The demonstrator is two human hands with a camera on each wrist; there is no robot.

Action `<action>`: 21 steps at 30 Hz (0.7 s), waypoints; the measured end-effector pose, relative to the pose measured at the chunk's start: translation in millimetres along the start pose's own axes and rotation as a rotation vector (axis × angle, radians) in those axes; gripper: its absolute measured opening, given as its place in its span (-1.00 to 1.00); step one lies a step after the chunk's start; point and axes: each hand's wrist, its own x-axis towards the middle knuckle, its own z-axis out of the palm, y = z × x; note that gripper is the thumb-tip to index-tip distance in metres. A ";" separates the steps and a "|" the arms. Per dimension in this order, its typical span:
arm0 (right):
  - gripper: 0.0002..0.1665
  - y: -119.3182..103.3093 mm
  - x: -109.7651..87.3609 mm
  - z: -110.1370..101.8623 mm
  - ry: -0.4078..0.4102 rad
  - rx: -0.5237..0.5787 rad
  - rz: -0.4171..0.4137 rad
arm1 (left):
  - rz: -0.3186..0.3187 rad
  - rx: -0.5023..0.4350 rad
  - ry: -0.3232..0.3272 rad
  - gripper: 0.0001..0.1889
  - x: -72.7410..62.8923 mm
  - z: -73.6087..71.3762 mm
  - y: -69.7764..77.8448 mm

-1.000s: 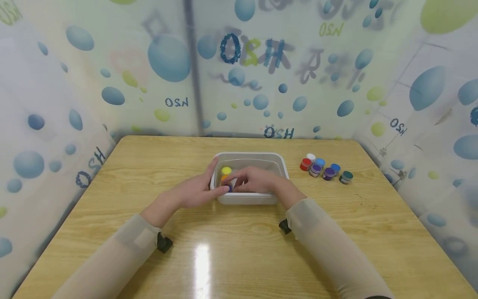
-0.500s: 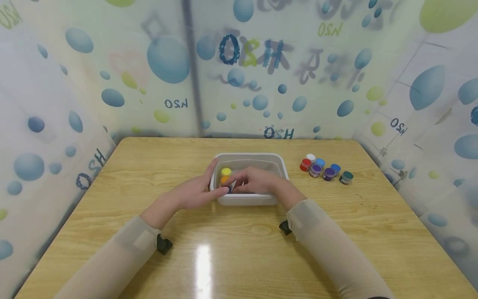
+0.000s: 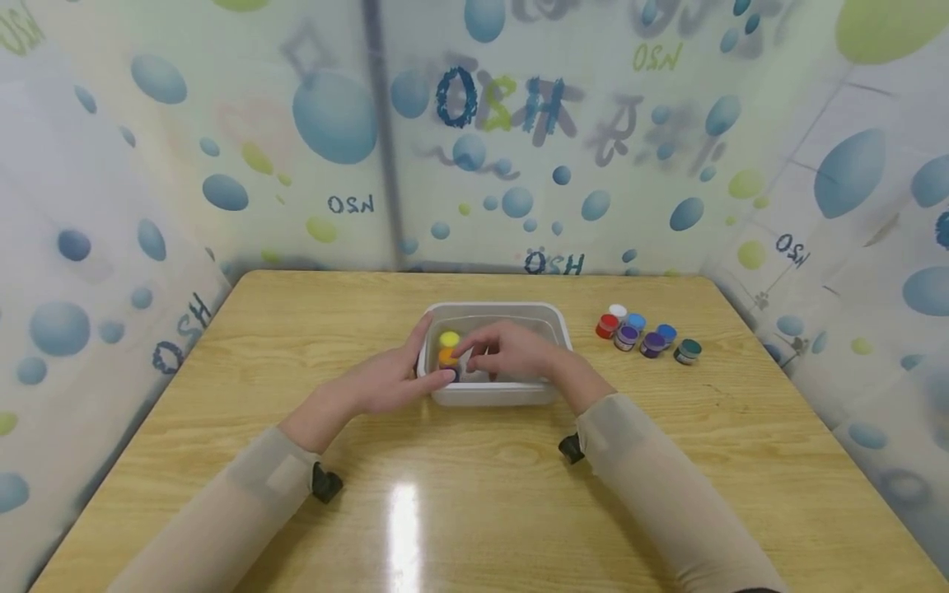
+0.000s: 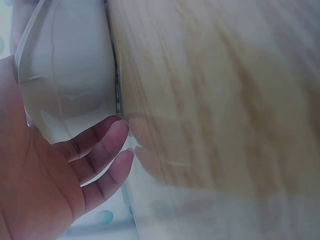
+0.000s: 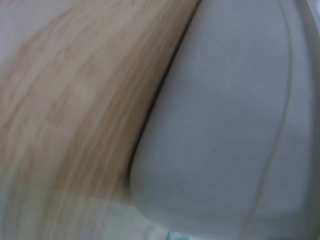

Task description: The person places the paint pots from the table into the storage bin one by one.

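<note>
A white plastic tub stands on the table. Its left end is held by my left hand, thumb over the front rim and fingers along the outside; the left wrist view shows those fingers bent against the tub wall. Inside, along the left end, sit small paint pots: a yellow one, an orange one and a dark one partly covered by the left thumb. My right hand hovers over the tub's middle, fingers loosely bent with nothing visible in them. The right wrist view shows only the tub's outer side and tabletop.
Right of the tub, several paint pots stand grouped on the table: red, white, purple, dark purple, blue and dark green among them. Patterned curtains surround the wooden table.
My right hand has lifted slightly and moved right, away from the pots in the tub, uncovering more of the orange one. The left hand has stayed at the tub's left end.
</note>
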 end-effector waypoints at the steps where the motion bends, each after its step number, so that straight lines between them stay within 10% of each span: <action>1: -0.67 -0.4 -2.2 -1.5 0.010 0.002 0.010 | -0.003 0.000 -0.002 0.17 0.5 0.5 -0.1; 21: -0.65 25.7 -72.2 -43.6 0.257 0.044 0.068 | 0.002 -0.004 0.017 0.17 1.9 2.3 -2.5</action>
